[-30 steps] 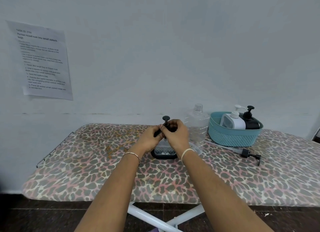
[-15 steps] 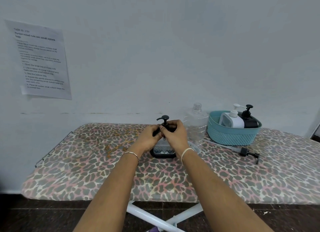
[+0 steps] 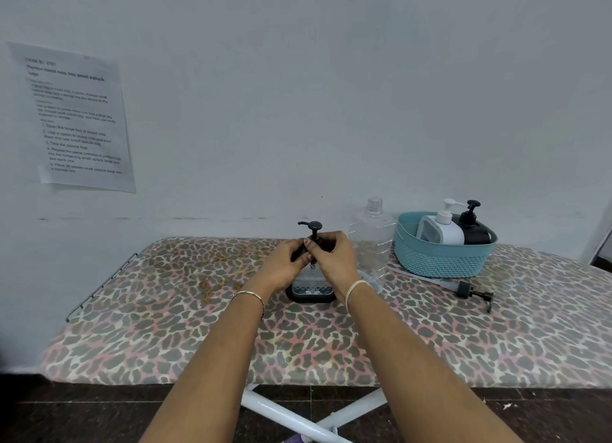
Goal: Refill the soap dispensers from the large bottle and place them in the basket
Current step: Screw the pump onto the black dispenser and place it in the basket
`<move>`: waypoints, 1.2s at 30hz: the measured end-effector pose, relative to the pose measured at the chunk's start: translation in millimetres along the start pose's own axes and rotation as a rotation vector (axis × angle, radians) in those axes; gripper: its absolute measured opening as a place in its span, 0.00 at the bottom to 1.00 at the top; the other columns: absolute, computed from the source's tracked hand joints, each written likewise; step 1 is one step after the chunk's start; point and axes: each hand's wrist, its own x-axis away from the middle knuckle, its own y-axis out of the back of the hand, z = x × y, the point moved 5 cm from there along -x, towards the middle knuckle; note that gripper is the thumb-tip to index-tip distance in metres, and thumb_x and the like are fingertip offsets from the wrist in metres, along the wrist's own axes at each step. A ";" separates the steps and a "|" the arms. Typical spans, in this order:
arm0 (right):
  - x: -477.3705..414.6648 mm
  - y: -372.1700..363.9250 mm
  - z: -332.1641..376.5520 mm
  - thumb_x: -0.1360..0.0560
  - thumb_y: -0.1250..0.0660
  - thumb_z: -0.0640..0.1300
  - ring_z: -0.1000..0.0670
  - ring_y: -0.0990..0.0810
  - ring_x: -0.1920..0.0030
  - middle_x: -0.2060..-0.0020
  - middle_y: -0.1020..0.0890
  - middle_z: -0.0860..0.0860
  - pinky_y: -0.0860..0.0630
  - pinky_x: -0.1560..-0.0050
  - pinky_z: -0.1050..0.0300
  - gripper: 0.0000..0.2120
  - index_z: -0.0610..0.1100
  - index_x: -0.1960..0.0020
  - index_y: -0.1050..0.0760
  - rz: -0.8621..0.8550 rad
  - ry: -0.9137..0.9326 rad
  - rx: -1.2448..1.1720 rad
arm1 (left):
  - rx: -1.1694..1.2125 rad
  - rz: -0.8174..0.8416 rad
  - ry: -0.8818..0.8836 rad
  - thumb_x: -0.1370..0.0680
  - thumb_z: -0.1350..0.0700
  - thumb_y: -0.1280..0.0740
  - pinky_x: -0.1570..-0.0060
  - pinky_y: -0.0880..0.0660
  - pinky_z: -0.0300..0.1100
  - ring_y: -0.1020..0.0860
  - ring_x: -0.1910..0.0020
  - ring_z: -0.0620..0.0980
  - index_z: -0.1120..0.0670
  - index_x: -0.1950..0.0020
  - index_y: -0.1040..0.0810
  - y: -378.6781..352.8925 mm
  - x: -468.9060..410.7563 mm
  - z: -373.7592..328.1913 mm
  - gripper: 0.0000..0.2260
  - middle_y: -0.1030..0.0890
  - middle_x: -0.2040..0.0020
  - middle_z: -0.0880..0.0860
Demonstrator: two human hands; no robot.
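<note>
Hands, left point(image 3: 284, 263) and right point(image 3: 334, 260), grip pump collar, hiding dispenser's point(image 3: 311, 288) neck.

A printed sheet point(image 3: 76, 118) hangs on the pale wall point(image 3: 331, 78) above the leopard-print ironing board point(image 3: 198, 336)

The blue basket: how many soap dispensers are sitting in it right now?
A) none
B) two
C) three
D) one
B: the blue basket holds a white dispenser and a black dispenser side by side, while both hands are on a third dispenser standing on the board.
</note>
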 end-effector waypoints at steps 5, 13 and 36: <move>1.6 3.5 2.9 0.24 0.31 0.40 0.45 0.19 0.48 0.48 0.20 0.41 0.21 0.56 0.61 0.09 0.41 0.46 0.27 0.075 -0.003 -0.098 | -0.012 0.015 -0.008 0.22 0.44 0.38 0.34 0.30 0.53 0.26 0.35 0.50 0.53 0.30 0.30 -0.8 0.8 0.5 0.23 0.24 0.35 0.52; -9.2 -1.0 9.8 0.24 0.33 0.42 0.48 0.18 0.48 0.51 0.16 0.49 0.23 0.42 0.47 0.11 0.45 0.42 0.20 0.150 0.089 0.282 | 0.031 0.003 0.010 0.20 0.52 0.36 0.34 0.30 0.47 0.26 0.36 0.50 0.56 0.30 0.29 1.7 5.0 -9.1 0.19 0.24 0.35 0.53; -5.1 12.5 17.6 0.23 0.35 0.35 0.49 0.20 0.45 0.45 0.19 0.42 0.24 0.42 0.60 0.14 0.35 0.37 0.26 0.294 0.030 0.138 | 0.094 0.104 0.007 0.18 0.57 0.40 0.46 0.31 0.32 0.27 0.40 0.44 0.55 0.29 0.31 6.3 11.1 -17.1 0.17 0.23 0.38 0.50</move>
